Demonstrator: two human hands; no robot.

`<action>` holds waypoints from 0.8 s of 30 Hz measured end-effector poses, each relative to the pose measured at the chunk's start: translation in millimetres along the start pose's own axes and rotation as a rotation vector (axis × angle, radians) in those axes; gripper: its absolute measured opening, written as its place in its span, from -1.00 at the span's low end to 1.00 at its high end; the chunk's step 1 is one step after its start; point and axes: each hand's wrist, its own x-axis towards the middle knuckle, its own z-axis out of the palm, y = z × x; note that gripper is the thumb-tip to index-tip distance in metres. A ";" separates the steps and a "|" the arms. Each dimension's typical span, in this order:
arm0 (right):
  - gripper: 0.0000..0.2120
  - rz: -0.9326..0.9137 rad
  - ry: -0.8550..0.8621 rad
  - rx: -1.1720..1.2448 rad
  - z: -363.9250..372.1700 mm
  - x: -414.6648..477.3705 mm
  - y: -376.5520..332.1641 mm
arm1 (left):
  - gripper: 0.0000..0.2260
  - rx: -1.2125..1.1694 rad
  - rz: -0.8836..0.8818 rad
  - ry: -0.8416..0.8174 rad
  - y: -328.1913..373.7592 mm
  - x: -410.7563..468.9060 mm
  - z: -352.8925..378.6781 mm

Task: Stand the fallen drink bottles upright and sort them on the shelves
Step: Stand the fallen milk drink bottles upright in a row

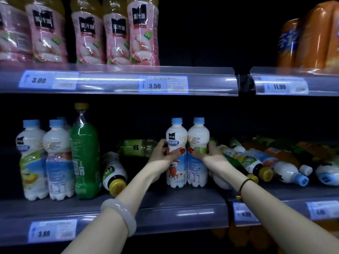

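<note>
The lower shelf [165, 202] spans the whole width. A clear plastic rail [183, 213] carrying price tags [53, 231] caps its front edge. A bare strip of shelf lies along the front, between the standing bottles at left and the heap at right. The upper shelf [113, 85] hangs close above the bottle caps, and its middle stretch is dark, open room.

The left hand [161, 153] grips the left white bottle [176, 136], fingers curled behind and thumb across the label. The right hand [209, 153] holds the right white bottle [199, 136] the same way. Both bottles stand upright near the middle of the lower shelf, touching side by side, blue caps on.

Pink juice bottles [117, 33] stand in a row on the upper shelf at left, with orange bottles [315, 37] at far right. Below, the heap of fallen bottles [266, 162] lies jumbled just right of the held pair. At left stand two more white bottles [57, 158] and a tall green bottle [84, 153]. Just beside that lies a yellow-capped bottle [113, 171], cap forward, with a green-labelled bottle [137, 147] lying behind it.

A pale bangle [119, 215] circles the left wrist and a dark cord bracelet [244, 187] the right.
</note>
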 end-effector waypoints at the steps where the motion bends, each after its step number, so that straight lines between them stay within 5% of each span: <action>1: -0.54 0.007 0.003 -0.003 -4.6 0.2 2.3 | -0.75 0.003 0.009 -0.002 -1.4 2.6 4.0; 10: -0.46 -0.029 0.046 0.075 -23.4 1.2 10.1 | -0.68 0.021 0.013 -0.002 -2.7 15.5 25.9; 16: -0.61 -0.086 0.114 0.086 -33.5 -1.7 14.0 | -0.69 0.025 0.006 -0.046 -2.0 18.7 37.1; 24: -0.51 -0.086 0.027 0.069 -33.9 -3.2 13.8 | -0.67 0.062 -0.044 -0.077 4.2 13.2 18.3</action>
